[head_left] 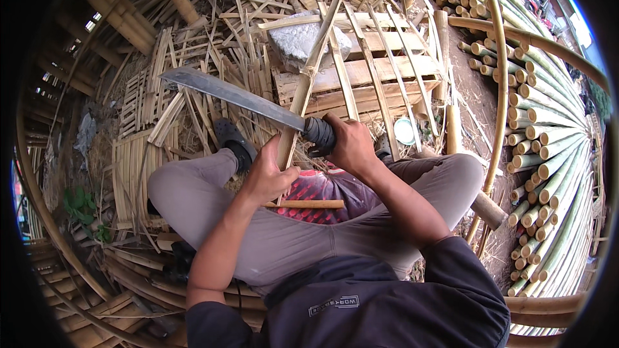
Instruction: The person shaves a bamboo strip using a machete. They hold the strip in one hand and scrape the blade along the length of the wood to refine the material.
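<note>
My right hand (pixel 351 147) is wrapped round the dark, bound handle of a machete (pixel 238 98). Its broad blade points to the far left and lies across a split bamboo strip (pixel 314 64). My left hand (pixel 266 174) grips the near end of that strip, just below the blade, with the thumb along it. The strip slants up and away from my lap, past a pale rock (pixel 295 44). A short brown stick (pixel 316 204) rests across my lap, close to my left hand, over a red-and-dark patterned cloth (pixel 322 188).
Beyond my legs stands a wooden slatted crate (pixel 374 71) with several bamboo strips leaning over it. Stacked bamboo poles (pixel 548 148) fill the right side. Woven slat pieces (pixel 137 174) and loose strips lie left. A white round container (pixel 405 131) sits by my right foot.
</note>
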A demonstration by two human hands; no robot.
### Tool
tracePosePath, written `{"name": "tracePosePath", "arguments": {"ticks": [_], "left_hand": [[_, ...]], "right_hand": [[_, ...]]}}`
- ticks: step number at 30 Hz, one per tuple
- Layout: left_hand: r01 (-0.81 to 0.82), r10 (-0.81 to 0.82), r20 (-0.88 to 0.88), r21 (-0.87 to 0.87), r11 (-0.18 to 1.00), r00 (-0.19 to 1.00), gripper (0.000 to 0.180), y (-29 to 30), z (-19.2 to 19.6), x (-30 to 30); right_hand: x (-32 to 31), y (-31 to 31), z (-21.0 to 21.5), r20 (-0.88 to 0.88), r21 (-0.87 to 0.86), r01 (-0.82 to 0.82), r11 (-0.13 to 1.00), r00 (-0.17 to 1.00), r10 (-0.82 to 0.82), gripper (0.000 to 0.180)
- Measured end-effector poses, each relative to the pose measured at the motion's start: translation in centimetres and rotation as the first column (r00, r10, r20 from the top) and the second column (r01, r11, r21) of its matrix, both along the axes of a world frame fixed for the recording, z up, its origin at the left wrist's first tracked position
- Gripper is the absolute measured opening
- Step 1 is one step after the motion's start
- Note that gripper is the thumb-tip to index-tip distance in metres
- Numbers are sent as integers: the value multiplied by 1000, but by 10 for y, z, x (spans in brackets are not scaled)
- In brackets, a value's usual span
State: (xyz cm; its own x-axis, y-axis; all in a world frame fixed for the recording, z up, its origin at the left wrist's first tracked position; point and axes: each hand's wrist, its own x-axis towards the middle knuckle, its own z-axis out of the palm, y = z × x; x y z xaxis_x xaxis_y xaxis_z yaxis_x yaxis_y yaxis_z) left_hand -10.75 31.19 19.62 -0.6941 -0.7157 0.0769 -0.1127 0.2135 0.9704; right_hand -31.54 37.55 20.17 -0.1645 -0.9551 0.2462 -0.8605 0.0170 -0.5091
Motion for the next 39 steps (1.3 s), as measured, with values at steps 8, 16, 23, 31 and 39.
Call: {"name": "tracePosePath", "arguments": {"ticks": [8,16,23,31,39], "left_hand": [[58,-77,63,264,963,995,45,11,19,7],[146,-120,-92,367,919,988,48,17,32,11],[271,-220,-160,500,822,962,43,19,37,11],[311,-208,-240,575,756,948,42,19,48,9],[232,-153,-183,576,784,971,38,18,48,3]], "right_hand": [[-32,-6,-11,-39,-29,-47,998,998,46,56],[-31,-4,0,-93,-215,-88,973,993,69,54],[-66,-5,0,-19,-256,37,966,999,-44,57],[-58,0,-9,-92,-434,-121,893,992,89,51],[-68,-2,-11,-72,-359,49,932,994,-80,57]]}}
